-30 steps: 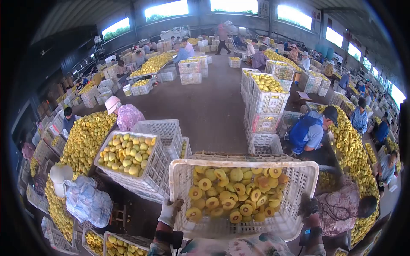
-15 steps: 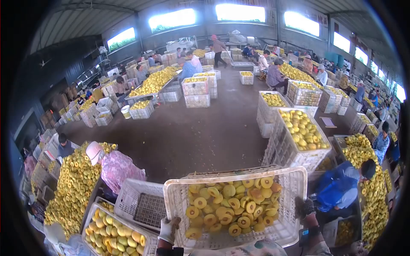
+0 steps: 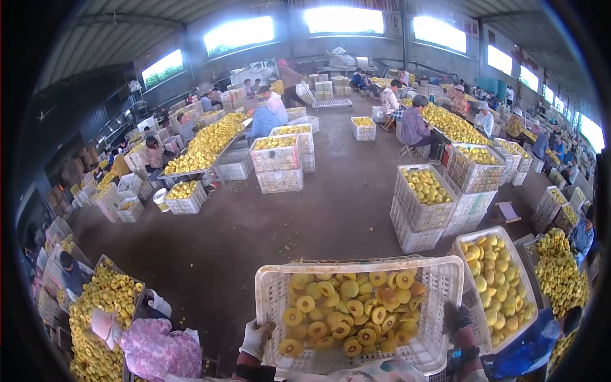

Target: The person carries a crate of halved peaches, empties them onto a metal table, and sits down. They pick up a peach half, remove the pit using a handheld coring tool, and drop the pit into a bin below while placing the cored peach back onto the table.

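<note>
A white plastic lattice crate (image 3: 356, 267) filled with halved yellow peaches (image 3: 347, 309) is held at the bottom centre of the frame. It is gripped at its near left corner by the white-gloved left hand (image 3: 256, 337) and at its right wall by the dark-gloved right hand (image 3: 457, 318), with the fingers of both curled over the edge. Across the last second this grip and the level of the load are unchanged, while everything around them is shifted. A second white crate of whole yellow fruit (image 3: 484, 233), earlier seen at left, now lies at lower right. The person in a pink flowered top (image 3: 159, 350) is dropped to the lower left corner. From this, the crate is judged to be carried steadily across the grey concrete floor (image 3: 286, 216), with nothing spilled.
</note>
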{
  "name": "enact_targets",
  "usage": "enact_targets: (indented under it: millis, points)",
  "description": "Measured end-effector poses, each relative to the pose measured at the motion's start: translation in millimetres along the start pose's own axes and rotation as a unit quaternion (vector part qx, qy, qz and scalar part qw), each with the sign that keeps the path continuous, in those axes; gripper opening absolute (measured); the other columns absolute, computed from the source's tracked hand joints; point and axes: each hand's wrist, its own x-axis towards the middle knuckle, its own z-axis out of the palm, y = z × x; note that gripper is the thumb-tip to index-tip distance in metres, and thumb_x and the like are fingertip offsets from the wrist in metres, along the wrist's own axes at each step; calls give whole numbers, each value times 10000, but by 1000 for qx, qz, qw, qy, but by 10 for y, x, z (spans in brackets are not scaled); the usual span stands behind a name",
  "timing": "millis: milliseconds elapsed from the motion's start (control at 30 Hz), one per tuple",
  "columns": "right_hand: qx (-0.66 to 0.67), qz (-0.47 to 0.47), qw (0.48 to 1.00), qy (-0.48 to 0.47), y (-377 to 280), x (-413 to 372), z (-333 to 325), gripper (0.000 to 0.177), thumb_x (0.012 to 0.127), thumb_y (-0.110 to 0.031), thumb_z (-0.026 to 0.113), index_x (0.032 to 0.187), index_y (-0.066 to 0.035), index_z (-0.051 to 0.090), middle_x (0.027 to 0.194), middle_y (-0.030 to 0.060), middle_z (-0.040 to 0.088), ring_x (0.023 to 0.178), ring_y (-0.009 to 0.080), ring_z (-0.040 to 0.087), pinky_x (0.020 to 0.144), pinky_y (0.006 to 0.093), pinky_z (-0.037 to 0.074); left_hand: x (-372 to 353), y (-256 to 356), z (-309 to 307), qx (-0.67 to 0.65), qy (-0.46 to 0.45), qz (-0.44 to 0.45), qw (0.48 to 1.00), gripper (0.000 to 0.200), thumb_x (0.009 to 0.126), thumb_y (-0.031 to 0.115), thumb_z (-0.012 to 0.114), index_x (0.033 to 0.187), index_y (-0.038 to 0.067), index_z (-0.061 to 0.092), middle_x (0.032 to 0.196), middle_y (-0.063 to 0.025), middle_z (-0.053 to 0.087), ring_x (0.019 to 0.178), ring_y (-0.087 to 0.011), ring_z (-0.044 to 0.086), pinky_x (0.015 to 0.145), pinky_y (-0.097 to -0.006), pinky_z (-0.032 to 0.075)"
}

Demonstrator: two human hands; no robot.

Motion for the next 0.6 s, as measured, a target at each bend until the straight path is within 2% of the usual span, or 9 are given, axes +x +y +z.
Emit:
enact_targets:
  millis: [67, 133, 167, 267, 333, 400, 467, 533, 600]
  points:
    - [-26, -74, 997, -1, -109, 651, 267, 287, 802, -319, 639, 660, -122, 486, 471, -4, 424, 354, 126, 400, 329, 303, 337, 646, 66, 210, 13, -2, 16, 1000, 75, 724, 29, 655, 775, -17, 626, 629, -28, 583, 504, -107, 513, 473, -234, 396]
    - [-30, 45, 998, -26, -143, 1387, 584, 259, 803, -296, 642, 683, -119, 498, 482, -3, 431, 362, 126, 405, 334, 296, 334, 1202, 231, 444, -7, 31, -12, 999, 64, 731, 27, 644, 778, -10, 622, 627, -31, 581, 500, -107, 510, 466, -244, 395]
    - [14, 61, 998, -25, -134, 1694, 747, 234, 807, -279, 640, 702, -114, 512, 481, -4, 431, 360, 123, 401, 331, 287, 324, 1460, 201, 488, -14, 30, -17, 999, 60, 733, 28, 641, 773, -12, 620, 629, -32, 582, 501, -108, 512, 466, -245, 397]
    - [-24, 50, 998, -12, -754, 2193, 1201, 218, 809, -267, 639, 713, -112, 520, 479, -5, 427, 356, 123, 395, 325, 286, 314, 2056, 424, 672, -47, 27, 7, 999, 112, 705, 27, 657, 811, -5, 637, 650, -30, 605, 495, -91, 501, 452, -241, 391]
    - [-16, 47, 998, -26, -895, 2760, 1519, 225, 808, -267, 640, 701, -113, 515, 472, -5, 426, 349, 125, 393, 324, 290, 316, 2608, 596, 824, -45, 40, 5, 998, 116, 699, 17, 644, 813, -8, 640, 660, -38, 614, 494, -92, 504, 453, -237, 385]
    - [-60, 65, 996, 15, -1039, 3252, 1861, 239, 808, -270, 641, 689, -107, 513, 466, -7, 425, 346, 122, 393, 325, 285, 319, 3218, 769, 954, -38, 33, -1, 999, 110, 703, 24, 647, 809, -6, 638, 649, -30, 608, 493, -89, 501, 451, -233, 381]
    - [-1, 42, 999, -8, -1207, 3632, 2114, 237, 811, -250, 644, 690, -100, 507, 472, -7, 436, 349, 124, 399, 326, 284, 319, 3853, 1056, 1195, -25, 22, 17, 999, 115, 712, 57, 664, 808, 0, 639, 636, -14, 597, 493, -81, 495, 452, -230, 379]
    - [-20, 68, 996, 60, -1409, 4084, 2363, 224, 814, -245, 642, 707, -108, 501, 485, -9, 444, 355, 123, 404, 335, 279, 324, 4539, 1271, 1436, 30, -10, 12, 999, 113, 737, 85, 670, 819, 16, 637, 637, 12, 577, 496, -59, 473, 461, -223, 371]
    - [8, 57, 994, 95, -1624, 4619, 2550, 229, 813, -264, 635, 708, -116, 495, 483, -14, 429, 350, 124, 394, 329, 275, 325, 5349, 1655, 1860, 14, -46, 16, 999, 112, 745, 81, 664, 833, 18, 636, 649, 23, 580, 505, -46, 469, 461, -217, 368]
